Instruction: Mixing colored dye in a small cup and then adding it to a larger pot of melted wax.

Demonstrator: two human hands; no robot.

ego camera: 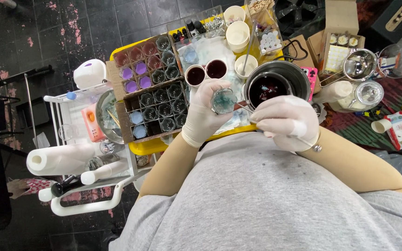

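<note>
My left hand [204, 114], in a pale glove, is wrapped around a small clear glass jar [223, 101] with a bluish-green tint inside, held above the yellow tray [152, 148]. My right hand [287, 122], also gloved, pinches a thin metal tool [244, 108] whose tip reaches into the jar's mouth. Just behind the jar stands a metal pot [275, 83] holding dark red liquid. Two small cups of dark red liquid [205, 72] sit beyond my left hand.
A cardboard crate [157, 100] of several small glass jars, some filled purple, red or blue, lies left of my hands. White paper cups [237, 35] stand at the back. A white cart [77, 153] with a paper roll is left; boxes and a glass jar [366, 95] are right.
</note>
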